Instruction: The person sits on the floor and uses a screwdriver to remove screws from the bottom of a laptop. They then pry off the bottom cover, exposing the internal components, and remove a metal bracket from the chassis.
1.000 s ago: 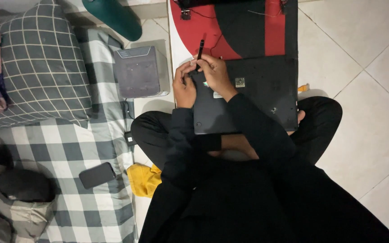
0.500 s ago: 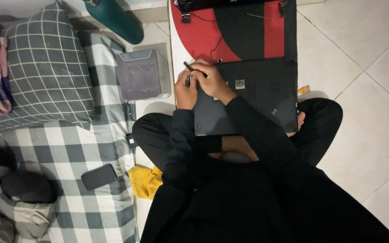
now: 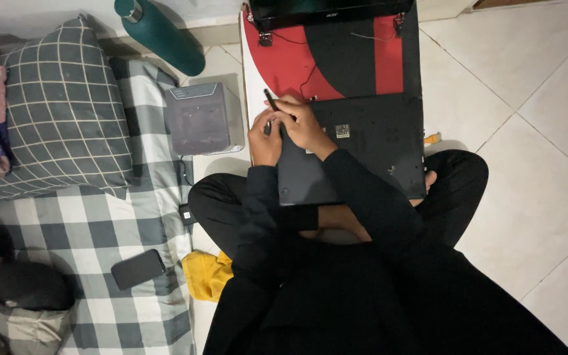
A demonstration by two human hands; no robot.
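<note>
I sit cross-legged on the floor with an upturned black laptop (image 3: pixel 369 141) on my lap, its underside facing up. My right hand (image 3: pixel 305 125) grips a thin black screwdriver (image 3: pixel 272 101) slanted toward the laptop's far left corner. My left hand (image 3: pixel 264 139) rests beside it on the left edge of the laptop base, fingers curled, touching the tool's lower end. The laptop's far part lies on a red and black mat (image 3: pixel 336 52).
A grey box-shaped device (image 3: pixel 198 118) stands left of the laptop. A teal bottle (image 3: pixel 160 34) lies behind it. A checked mattress (image 3: pixel 87 217) with a pillow (image 3: pixel 54 125), a dark phone (image 3: pixel 138 269) and a yellow cloth (image 3: pixel 206 275) lies at left. White tiles at right.
The screwdriver has tilted from pointing away to slanting left, and both hands have shifted slightly along the laptop's left corner.
</note>
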